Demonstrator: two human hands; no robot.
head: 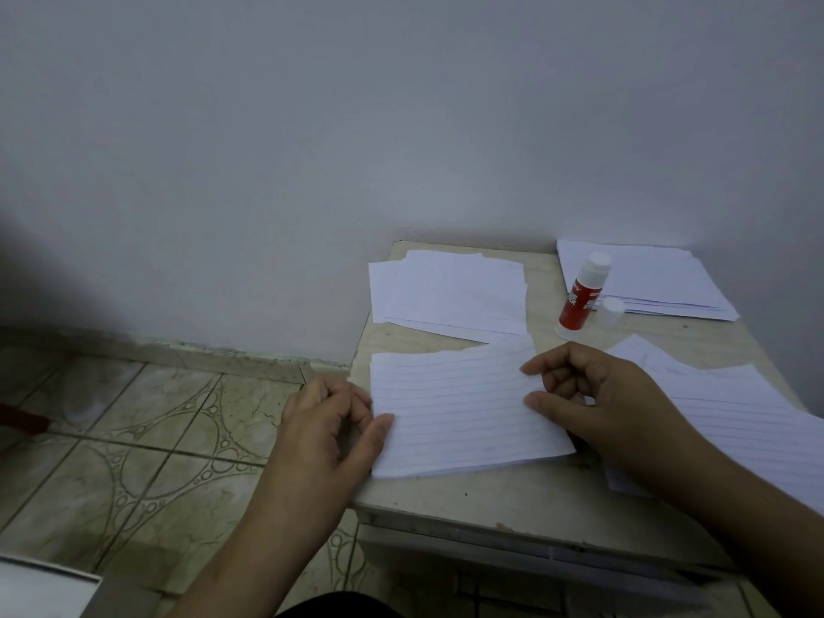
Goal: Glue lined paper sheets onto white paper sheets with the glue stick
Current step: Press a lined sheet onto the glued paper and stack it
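Note:
A lined paper sheet (459,408) lies on a white sheet near the table's front left corner. My left hand (332,421) pinches its left edge between thumb and curled fingers. My right hand (593,394) pinches its right edge the same way. The red glue stick (582,296) stands uncapped behind them, with its white cap (611,312) beside it. More lined sheets (731,408) lie under my right forearm.
A loose stack of white sheets (450,294) lies at the back left of the small table (512,497). Another paper stack (655,281) sits at the back right against the wall. Tiled floor (147,434) lies to the left.

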